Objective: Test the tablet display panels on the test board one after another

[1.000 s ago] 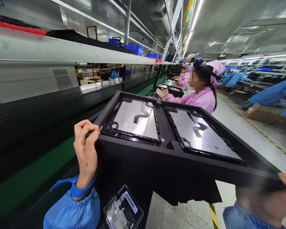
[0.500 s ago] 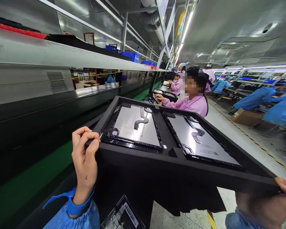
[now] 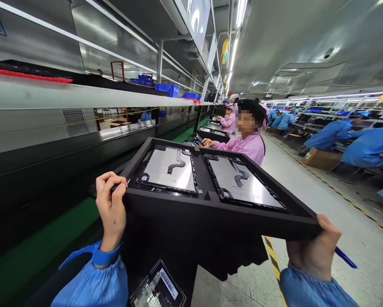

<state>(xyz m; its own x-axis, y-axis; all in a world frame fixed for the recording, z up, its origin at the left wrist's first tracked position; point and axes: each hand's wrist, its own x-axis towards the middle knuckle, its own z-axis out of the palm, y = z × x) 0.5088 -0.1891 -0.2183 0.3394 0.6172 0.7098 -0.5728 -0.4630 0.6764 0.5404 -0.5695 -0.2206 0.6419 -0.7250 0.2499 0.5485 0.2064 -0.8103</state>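
Observation:
Both my hands hold up a black foam tray (image 3: 191, 209). My left hand (image 3: 111, 209) pinches its near left corner. My right hand (image 3: 309, 247) grips the right corner, with a blue pen (image 3: 345, 257) sticking out past the fingers. Two tablet display panels lie in the tray's recesses, a left panel (image 3: 167, 169) and a right panel (image 3: 242, 182). Each has a dark flex cable on its silver back. Below the tray, partly hidden by it, sits a black-framed device (image 3: 158, 289) with a barcode label.
A long conveyor housing (image 3: 44, 128) runs along the left, with blue crates (image 3: 167, 90) on top. A co-worker in a pink smock (image 3: 247, 149) sits just beyond the tray. Blue-clad workers (image 3: 369, 147) and a cardboard box (image 3: 321, 159) are at right. Yellow-black tape (image 3: 273, 260) marks the floor.
The tray has shifted left and looks smaller, and the view has tilted. My right hand now shows fully at the tray's corner, with the blue pen visible.

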